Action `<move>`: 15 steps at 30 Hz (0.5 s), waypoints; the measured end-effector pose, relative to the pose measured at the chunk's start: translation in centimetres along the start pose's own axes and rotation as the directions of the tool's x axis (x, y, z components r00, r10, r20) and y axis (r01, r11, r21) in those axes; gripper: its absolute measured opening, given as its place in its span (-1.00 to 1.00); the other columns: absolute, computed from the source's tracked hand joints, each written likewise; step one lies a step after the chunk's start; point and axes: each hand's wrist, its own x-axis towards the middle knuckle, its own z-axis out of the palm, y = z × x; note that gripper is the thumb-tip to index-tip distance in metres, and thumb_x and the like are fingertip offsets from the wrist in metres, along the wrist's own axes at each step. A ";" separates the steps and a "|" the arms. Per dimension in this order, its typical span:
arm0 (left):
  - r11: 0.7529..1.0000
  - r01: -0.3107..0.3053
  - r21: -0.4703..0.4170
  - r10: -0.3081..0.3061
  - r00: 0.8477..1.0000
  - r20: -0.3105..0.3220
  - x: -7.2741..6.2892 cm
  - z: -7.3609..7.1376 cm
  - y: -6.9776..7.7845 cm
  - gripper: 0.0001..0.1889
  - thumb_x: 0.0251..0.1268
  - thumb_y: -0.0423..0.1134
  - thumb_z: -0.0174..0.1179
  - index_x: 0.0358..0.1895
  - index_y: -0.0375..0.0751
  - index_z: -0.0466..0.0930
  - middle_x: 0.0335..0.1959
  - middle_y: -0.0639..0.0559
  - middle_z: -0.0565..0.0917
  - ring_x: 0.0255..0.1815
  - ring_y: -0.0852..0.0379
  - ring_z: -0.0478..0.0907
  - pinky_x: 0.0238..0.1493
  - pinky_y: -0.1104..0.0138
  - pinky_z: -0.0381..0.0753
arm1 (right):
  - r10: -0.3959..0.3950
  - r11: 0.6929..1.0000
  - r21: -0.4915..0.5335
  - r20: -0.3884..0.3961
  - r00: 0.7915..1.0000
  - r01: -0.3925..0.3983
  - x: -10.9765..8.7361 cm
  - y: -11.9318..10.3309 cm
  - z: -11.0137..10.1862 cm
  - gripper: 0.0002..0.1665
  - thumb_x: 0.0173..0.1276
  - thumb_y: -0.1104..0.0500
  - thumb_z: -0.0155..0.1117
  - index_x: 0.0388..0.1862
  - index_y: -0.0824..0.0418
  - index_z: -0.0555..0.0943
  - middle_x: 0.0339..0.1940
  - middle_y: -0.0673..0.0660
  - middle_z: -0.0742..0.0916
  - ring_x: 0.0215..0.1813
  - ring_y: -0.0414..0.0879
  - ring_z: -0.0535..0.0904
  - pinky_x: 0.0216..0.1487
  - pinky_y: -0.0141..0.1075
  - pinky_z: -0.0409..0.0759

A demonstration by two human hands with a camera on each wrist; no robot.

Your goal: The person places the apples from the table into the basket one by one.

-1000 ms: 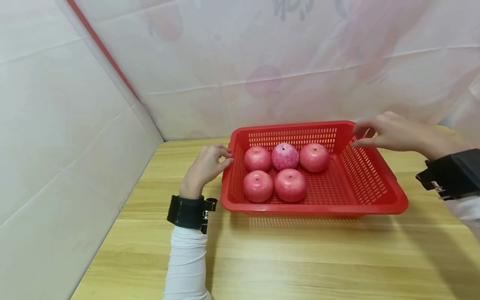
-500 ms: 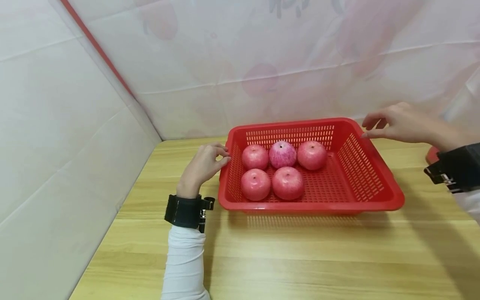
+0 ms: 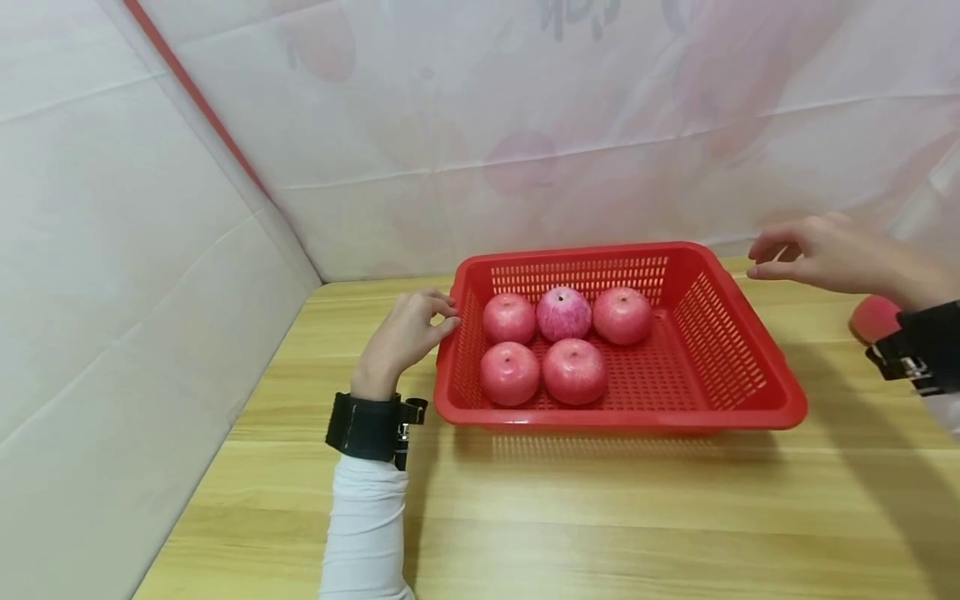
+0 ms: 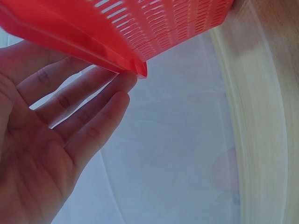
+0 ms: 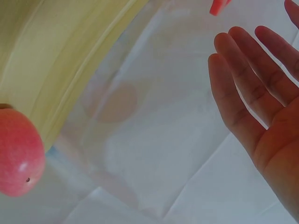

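Note:
A red plastic basket with slotted walls stands on the table, holding several apples. Of these, the streaked pinkish-purple apple sits in the back row, and a red apple is in front of it. My left hand touches the basket's left rim with its fingertips; in the left wrist view its fingers look mostly straight beneath the rim. My right hand hovers beyond the basket's back right corner, holding nothing, fingers relaxed. Another apple lies on the table near the right wrist, also an apple in the right wrist view.
The wooden table extends in front of the basket. A pale printed sheet hangs as a wall close behind it, and a white side wall borders the table's left edge.
My right hand has moved rightward, from over the basket's right rim to outside it. The apple at the right has come into view. The left hand stays at the left rim.

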 end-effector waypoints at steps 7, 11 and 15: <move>1.000 0.002 -0.001 -0.002 1.000 -0.002 0.2 -0.3 -0.2 -0.80 0.38 -0.37 0.29 -0.06 -0.40 0.77 0.03 -0.25 0.69 0.04 -0.15 0.61 -0.02 0.13 0.71 | 0.041 0.999 -0.004 -0.011 0.999 -0.041 -0.4 1.3 0.4 -0.85 0.27 0.22 0.45 -0.24 0.30 0.74 -0.31 0.21 0.78 -0.26 0.16 0.70 -0.37 -0.22 0.59; 1.000 0.013 -0.001 -0.013 1.000 -0.008 0.0 -0.3 -0.1 -0.81 0.37 -0.37 0.30 -0.06 -0.41 0.77 0.02 -0.25 0.68 0.05 -0.17 0.60 -0.03 0.12 0.71 | 0.065 0.998 0.004 -0.014 0.998 -0.065 -0.6 1.8 0.3 -0.85 0.30 0.21 0.43 -0.24 0.29 0.74 -0.29 0.23 0.78 -0.28 0.15 0.69 -0.36 -0.20 0.58; 1.000 0.020 0.004 -0.020 1.000 -0.004 -0.2 -0.1 -0.2 -0.80 0.37 -0.37 0.30 -0.05 -0.40 0.77 0.04 -0.25 0.68 0.06 -0.16 0.60 -0.02 0.13 0.71 | 0.085 0.996 0.003 -0.026 0.996 -0.085 -0.7 2.3 0.6 -0.81 0.32 0.19 0.41 -0.24 0.33 0.73 -0.29 0.24 0.77 -0.29 0.15 0.68 -0.32 -0.11 0.59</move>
